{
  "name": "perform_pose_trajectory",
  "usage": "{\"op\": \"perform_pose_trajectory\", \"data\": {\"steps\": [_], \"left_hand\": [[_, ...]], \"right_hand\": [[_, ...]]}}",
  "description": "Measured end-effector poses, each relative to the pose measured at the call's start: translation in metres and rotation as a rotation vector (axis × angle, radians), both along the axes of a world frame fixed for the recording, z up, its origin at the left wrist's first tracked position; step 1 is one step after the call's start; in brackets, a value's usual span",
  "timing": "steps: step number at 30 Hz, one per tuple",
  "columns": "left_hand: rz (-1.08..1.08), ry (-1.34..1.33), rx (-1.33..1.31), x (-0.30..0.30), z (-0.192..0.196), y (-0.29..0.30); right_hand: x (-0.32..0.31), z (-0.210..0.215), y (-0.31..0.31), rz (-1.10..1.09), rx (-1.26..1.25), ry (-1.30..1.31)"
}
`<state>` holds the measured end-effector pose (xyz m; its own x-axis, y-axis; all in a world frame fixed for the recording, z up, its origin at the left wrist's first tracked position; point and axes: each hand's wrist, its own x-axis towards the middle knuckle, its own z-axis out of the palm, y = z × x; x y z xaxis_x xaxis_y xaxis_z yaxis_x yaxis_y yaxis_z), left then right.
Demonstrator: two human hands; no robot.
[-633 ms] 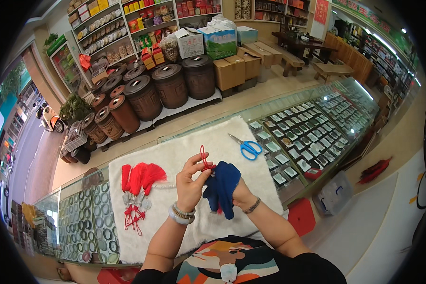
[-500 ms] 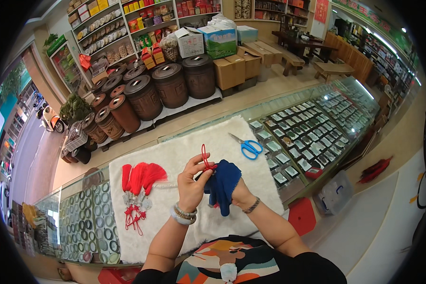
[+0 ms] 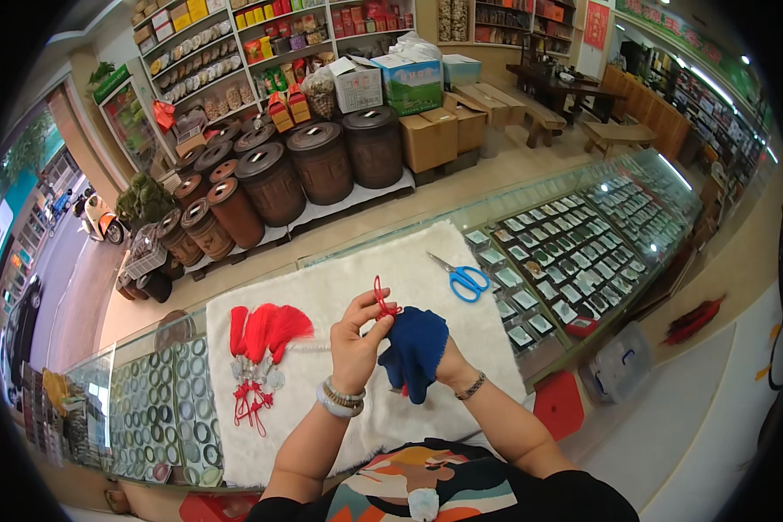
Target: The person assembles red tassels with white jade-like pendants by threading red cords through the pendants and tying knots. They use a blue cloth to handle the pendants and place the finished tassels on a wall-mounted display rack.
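Between thumb and fingers, my left hand [image 3: 355, 341] pinches a red knotted cord [image 3: 379, 296], its loop sticking up above the fingertips. A dark blue cloth [image 3: 416, 348] drapes over my right hand [image 3: 451, 364], which grips it just right of the cord; most of those fingers are hidden under the cloth. A bit of red shows below the cloth's lower edge. Both hands are above a white fluffy mat [image 3: 322, 444]. To the left lie several red tassels [image 3: 268, 332] with pale pendants [image 3: 254, 374] and red cords [image 3: 250, 407]. Scissors with blue handles [image 3: 468, 284] rest at the upper right.
The mat covers part of a glass display counter [image 3: 365, 237], with bangles [image 3: 161, 409] at left and rows of small pieces [image 3: 565, 252] at right. Beyond stand dark lidded barrels [image 3: 270, 183] and cardboard boxes [image 3: 429, 137]. A red stool [image 3: 558, 407] is at the right.
The view has shifted slightly, moving the whole scene a little right and down. The blue cloth has spread and shifted in my right hand; my left hand keeps its pinch on the cord.
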<state>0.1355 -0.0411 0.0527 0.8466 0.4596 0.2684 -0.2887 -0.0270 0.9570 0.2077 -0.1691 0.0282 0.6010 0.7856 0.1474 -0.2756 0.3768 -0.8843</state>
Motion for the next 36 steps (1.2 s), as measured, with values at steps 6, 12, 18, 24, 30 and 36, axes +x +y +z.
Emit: {"op": "perform_pose_trajectory", "data": {"steps": [6, 12, 18, 24, 30, 36], "left_hand": [[0.079, -0.008, 0.16, 0.003, -0.008, -0.002], [0.062, 0.002, 0.201, 0.004, -0.014, -0.002], [0.063, 0.028, 0.146, 0.002, -0.01, 0.001], [-0.146, 0.052, -0.196, -0.005, -0.005, 0.007], [-0.193, 0.053, -0.35, -0.003, -0.01, 0.005], [-0.184, 0.046, -0.435, -0.004, -0.011, 0.006]], "right_hand": [[0.013, -0.012, -0.003, -0.144, -0.19, -1.016], [0.015, -0.025, 0.002, -0.156, -0.099, -0.792], [0.011, -0.009, -0.016, 0.218, -0.305, 0.119], [0.009, -0.026, -0.014, 0.207, -0.13, -0.138], [0.001, -0.042, -0.013, 0.07, -0.129, -0.102], [0.0, -0.045, -0.017, 0.195, -0.079, 0.283]]}}
